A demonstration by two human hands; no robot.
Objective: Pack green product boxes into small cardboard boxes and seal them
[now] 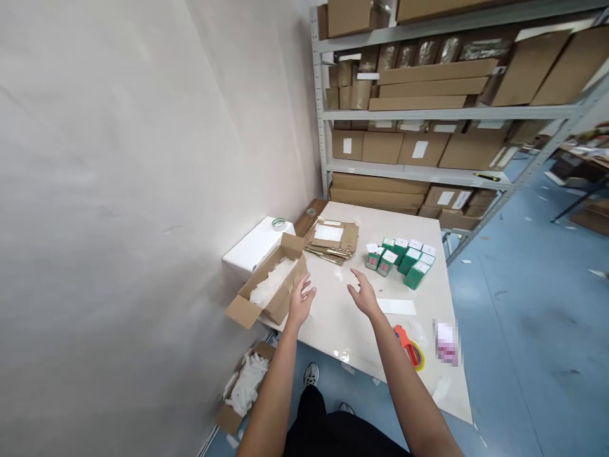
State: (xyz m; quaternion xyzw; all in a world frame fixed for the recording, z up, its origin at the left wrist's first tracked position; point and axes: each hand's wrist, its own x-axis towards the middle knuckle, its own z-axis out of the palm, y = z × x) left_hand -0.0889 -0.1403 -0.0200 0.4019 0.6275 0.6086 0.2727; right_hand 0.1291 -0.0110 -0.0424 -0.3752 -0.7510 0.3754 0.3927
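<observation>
My left hand (301,299) hovers over the left edge of the white table (342,317), fingers spread, holding nothing, right beside an open cardboard box (266,289) with white filling inside. My right hand (364,295) is raised over the table's middle, fingers apart and empty. Beyond the hands lies a stack of flat cardboard sleeves (332,240). Several small green and white boxes (402,257) stand in a cluster to the right of it. A white paper slip (397,307) lies just right of my right hand.
A red tape dispenser (408,346) and a blurred pink item (446,343) lie near the table's front right. A white box with a tape roll (278,223) sits at left. Shelves (428,114) of cartons stand behind. A box of white filling (247,384) sits on the floor.
</observation>
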